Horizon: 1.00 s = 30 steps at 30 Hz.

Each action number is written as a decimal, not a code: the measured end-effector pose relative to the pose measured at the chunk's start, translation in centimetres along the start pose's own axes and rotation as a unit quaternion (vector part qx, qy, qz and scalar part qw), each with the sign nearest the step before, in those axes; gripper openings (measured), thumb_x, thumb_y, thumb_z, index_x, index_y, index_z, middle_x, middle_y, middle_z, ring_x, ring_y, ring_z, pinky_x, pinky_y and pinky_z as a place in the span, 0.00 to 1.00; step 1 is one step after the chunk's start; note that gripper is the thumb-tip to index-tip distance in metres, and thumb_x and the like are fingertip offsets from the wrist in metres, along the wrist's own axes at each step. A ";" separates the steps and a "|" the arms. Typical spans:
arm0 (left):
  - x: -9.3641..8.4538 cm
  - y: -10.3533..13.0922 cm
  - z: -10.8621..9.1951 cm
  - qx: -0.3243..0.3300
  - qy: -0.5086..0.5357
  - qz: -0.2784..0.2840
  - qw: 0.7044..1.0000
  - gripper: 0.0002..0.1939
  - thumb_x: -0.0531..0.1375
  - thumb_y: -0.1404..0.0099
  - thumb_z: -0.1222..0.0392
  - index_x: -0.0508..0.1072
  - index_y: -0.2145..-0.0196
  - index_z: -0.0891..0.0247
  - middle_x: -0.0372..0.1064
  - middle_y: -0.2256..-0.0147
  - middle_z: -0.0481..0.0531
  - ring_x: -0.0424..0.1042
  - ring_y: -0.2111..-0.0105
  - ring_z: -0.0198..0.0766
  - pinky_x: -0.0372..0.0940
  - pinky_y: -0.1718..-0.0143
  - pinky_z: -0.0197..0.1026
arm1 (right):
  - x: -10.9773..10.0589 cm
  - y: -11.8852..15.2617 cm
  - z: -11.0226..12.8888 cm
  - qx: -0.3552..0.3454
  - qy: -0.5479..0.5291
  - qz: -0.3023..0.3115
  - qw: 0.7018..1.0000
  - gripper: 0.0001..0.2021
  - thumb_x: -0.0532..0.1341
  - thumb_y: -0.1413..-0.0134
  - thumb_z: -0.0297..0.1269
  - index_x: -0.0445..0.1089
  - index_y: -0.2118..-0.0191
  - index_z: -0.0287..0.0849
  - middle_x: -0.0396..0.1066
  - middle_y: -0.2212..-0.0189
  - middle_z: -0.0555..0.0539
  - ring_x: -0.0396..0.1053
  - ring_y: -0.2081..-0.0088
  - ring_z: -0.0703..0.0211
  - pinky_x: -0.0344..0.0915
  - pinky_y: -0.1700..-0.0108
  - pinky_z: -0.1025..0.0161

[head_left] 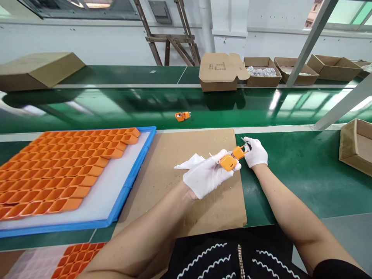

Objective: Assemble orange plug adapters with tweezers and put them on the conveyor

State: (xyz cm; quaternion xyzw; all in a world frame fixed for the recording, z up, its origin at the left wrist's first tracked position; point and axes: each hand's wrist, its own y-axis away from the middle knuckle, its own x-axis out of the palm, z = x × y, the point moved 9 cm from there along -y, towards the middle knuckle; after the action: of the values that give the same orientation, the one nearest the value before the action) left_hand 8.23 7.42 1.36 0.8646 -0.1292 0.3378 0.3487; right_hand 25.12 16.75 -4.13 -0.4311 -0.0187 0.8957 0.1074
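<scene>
Both hands wear white gloves. My left hand (207, 176) is palm up, its fingers closed around an orange plug housing (228, 162) with a small dark slot. A white cloth or tissue (190, 162) sticks out behind that hand. Touching the housing's upper right is a second orange plug piece (238, 152) with prongs; whether the two are joined I cannot tell. My right hand (255, 153) is closed around a thin, dark pointed tool that looks like tweezers (247, 143), close to the prongs. Its fingertips are partly hidden.
Under my hands lies a cardboard sheet (174, 193). To the left, a blue-rimmed tray (116, 211) bears rows of orange housings (64, 166). Beyond, another orange plug (182, 116) rests on the green conveyor belt (130, 112). Cardboard boxes (263, 80) line the back; one box (356, 147) stands right.
</scene>
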 end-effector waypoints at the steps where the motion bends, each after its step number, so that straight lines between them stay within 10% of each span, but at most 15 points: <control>1: 0.1 0.1 0.0 0.001 0.001 0.004 1.000 0.14 0.51 0.23 0.60 0.71 0.58 0.73 0.74 0.66 0.58 0.77 0.72 0.33 0.76 0.70 0.30 | 0.0 0.0 0.0 0.000 -0.002 0.001 1.000 0.19 0.57 0.39 0.31 0.72 0.44 0.48 0.73 0.49 0.45 0.74 0.52 0.52 0.71 0.51 0.56; 11: -2.3 -1.4 0.4 0.074 -0.161 0.015 0.984 0.12 0.63 0.31 0.56 0.70 0.54 0.65 0.71 0.54 0.58 0.76 0.63 0.37 0.72 0.73 0.35 | -0.7 0.3 0.5 -0.003 -0.071 -0.023 0.997 0.13 0.57 0.38 0.35 0.77 0.52 0.47 0.76 0.54 0.45 0.75 0.54 0.53 0.71 0.48 0.53; 17: -3.7 -0.5 -2.9 0.372 -0.505 -0.071 0.776 0.17 0.62 0.39 0.69 0.73 0.51 0.62 0.71 0.49 0.59 0.72 0.53 0.44 0.71 0.58 0.45 | -2.4 3.3 5.9 -0.137 -0.209 0.049 0.967 0.20 0.60 0.36 0.46 0.72 0.42 0.46 0.77 0.49 0.45 0.75 0.49 0.55 0.72 0.47 0.59; 21: -3.3 0.8 -3.8 0.441 -0.555 -0.058 0.703 0.21 0.60 0.36 0.70 0.72 0.46 0.58 0.74 0.51 0.57 0.73 0.54 0.43 0.71 0.55 0.48 | -2.5 6.5 9.2 -0.226 -0.249 0.115 0.935 0.26 0.67 0.42 0.42 0.69 0.38 0.52 0.77 0.51 0.46 0.76 0.55 0.57 0.76 0.57 0.61; 30: -2.7 2.6 -3.6 0.483 -0.500 -0.008 0.719 0.18 0.65 0.34 0.64 0.73 0.47 0.53 0.77 0.53 0.53 0.76 0.55 0.41 0.72 0.54 0.47 | -5.1 8.7 11.2 -0.331 -0.223 0.086 0.913 0.23 0.62 0.37 0.34 0.68 0.37 0.55 0.76 0.59 0.48 0.75 0.59 0.59 0.75 0.61 0.64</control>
State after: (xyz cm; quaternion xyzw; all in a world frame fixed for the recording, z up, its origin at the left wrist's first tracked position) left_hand 3.27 8.03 2.80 0.9598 -0.0966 -0.1300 -0.2292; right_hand 17.95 7.90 5.73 -0.2311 -0.3007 0.9166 -0.1263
